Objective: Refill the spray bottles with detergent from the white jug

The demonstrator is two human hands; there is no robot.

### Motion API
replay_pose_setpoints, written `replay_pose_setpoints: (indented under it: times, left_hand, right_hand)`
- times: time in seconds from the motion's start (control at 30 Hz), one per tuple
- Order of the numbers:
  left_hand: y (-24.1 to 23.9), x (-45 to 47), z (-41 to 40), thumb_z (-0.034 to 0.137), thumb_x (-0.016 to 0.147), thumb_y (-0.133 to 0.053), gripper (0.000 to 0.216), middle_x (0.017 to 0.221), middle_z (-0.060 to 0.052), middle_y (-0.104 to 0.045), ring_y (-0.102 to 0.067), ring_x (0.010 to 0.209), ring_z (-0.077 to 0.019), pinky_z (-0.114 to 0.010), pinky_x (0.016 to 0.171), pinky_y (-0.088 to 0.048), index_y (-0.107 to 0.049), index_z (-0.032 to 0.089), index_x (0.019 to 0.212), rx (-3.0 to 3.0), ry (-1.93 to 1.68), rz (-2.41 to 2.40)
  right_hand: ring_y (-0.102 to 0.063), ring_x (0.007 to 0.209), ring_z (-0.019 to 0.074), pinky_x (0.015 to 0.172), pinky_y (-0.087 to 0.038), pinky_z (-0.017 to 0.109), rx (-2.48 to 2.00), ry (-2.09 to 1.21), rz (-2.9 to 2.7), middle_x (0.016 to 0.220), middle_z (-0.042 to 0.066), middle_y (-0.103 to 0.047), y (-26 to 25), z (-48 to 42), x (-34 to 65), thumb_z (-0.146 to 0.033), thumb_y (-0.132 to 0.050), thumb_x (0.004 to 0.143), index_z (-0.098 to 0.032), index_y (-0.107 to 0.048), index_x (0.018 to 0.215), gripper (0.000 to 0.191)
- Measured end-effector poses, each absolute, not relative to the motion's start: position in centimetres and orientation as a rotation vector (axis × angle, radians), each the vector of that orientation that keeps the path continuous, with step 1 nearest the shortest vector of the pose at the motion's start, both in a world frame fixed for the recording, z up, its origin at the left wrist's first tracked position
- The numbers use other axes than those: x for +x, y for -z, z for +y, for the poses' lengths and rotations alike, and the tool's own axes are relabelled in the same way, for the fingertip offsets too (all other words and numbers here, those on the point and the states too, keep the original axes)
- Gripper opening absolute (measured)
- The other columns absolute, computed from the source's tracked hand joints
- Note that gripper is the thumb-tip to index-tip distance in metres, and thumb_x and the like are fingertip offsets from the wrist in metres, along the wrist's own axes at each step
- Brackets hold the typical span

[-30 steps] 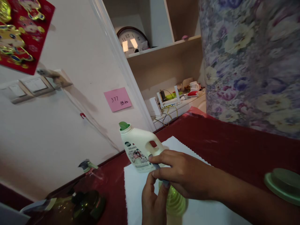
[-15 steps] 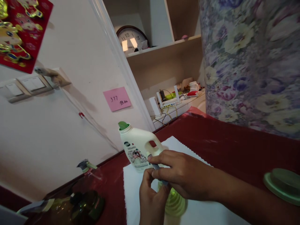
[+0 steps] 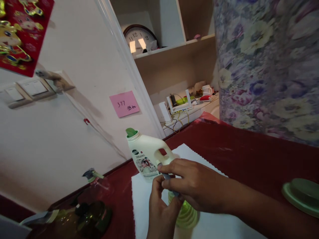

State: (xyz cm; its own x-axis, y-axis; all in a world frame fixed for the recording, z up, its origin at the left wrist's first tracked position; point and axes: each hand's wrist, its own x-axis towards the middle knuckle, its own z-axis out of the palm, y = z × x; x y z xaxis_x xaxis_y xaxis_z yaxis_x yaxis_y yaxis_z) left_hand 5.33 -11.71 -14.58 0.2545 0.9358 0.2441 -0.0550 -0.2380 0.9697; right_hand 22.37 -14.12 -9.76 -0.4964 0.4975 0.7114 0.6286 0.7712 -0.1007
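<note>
Above the green ribbed cup (image 3: pixel 186 215) on the white cloth (image 3: pixel 142 199), my right hand (image 3: pixel 193 186) is pinching a slim grey stick (image 3: pixel 166 176); my left hand (image 3: pixel 161 212) is nipping its end. Likely light, stiff; holding mid-length suits.

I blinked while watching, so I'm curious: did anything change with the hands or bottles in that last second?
The left hand rose a little, bringing its fingertips up against the small grey piece that the right hand pinches over the green ribbed container. The right hand kept its grip and barely shifted. The white jug, white cloth and green lid stayed put.
</note>
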Motion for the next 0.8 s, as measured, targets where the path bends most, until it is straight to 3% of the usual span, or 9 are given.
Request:
replay_pose_setpoints:
  times: [0.07,0.17,0.4,0.5,0.67,0.8]
  left_hand:
    - [14.2,5.6,-11.7,0.040,0.067,-0.086,0.040,0.090,-0.004,-0.071,-0.065,0.089,-0.0241,-0.032,0.079,-0.053,-0.064,0.018,0.093,1.468,-1.201,0.914]
    - [13.9,5.7,-11.8,0.042,0.069,-0.085,0.037,0.090,-0.006,-0.073,-0.066,0.089,-0.0252,-0.033,0.079,-0.054,-0.066,0.017,0.089,1.460,-1.203,0.896]
    - [14.5,4.3,-11.9,0.046,0.086,-0.070,0.037,0.115,-0.011,-0.073,-0.062,0.117,-0.0328,-0.045,0.105,-0.046,-0.071,0.016,0.108,1.555,-1.058,0.828]
    - [14.7,4.1,-11.7,0.046,0.085,-0.070,0.039,0.122,-0.012,-0.071,-0.059,0.123,-0.0338,-0.047,0.109,-0.043,-0.070,0.017,0.113,1.530,-1.048,0.832]
    - [14.4,5.2,-11.7,0.040,0.069,-0.085,0.045,0.103,-0.008,-0.073,-0.067,0.102,-0.0296,-0.039,0.090,-0.053,-0.067,0.019,0.105,1.486,-1.192,0.842]
    - [13.8,5.8,-12.0,0.042,0.069,-0.084,0.038,0.091,-0.006,-0.074,-0.069,0.093,-0.0276,-0.035,0.081,-0.055,-0.068,0.017,0.093,1.448,-1.201,0.873]
  right_hand:
    - [-0.063,0.117,0.0264,0.100,-0.053,0.041,-0.842,0.215,-2.208,0.134,0.015,-0.064,9.8,-14.2,22.3,-0.008,-0.058,0.089,-0.012,-0.071,0.114,0.028]
    - [-0.063,0.115,0.0260,0.099,-0.054,0.041,-0.846,0.230,-2.204,0.134,0.014,-0.064,9.8,-14.2,22.3,-0.006,-0.057,0.088,-0.013,-0.070,0.116,0.032]
    - [-0.063,0.116,0.0263,0.101,-0.052,0.041,-0.858,0.210,-2.203,0.137,0.013,-0.062,9.8,-14.4,22.5,-0.006,-0.057,0.088,-0.015,-0.071,0.116,0.032]
    - [-0.063,0.116,0.0268,0.101,-0.053,0.042,-0.853,0.212,-2.212,0.136,0.013,-0.063,9.7,-14.4,22.5,-0.007,-0.056,0.090,-0.014,-0.071,0.117,0.031]
    - [-0.064,0.112,0.0255,0.097,-0.055,0.040,-0.836,0.275,-2.196,0.133,0.014,-0.064,9.7,-14.2,22.3,-0.011,-0.059,0.092,-0.013,-0.071,0.111,0.023]
    - [-0.064,0.112,0.0268,0.098,-0.054,0.041,-0.844,0.259,-2.202,0.133,0.015,-0.064,9.7,-14.3,22.3,-0.009,-0.058,0.090,-0.012,-0.071,0.114,0.028]
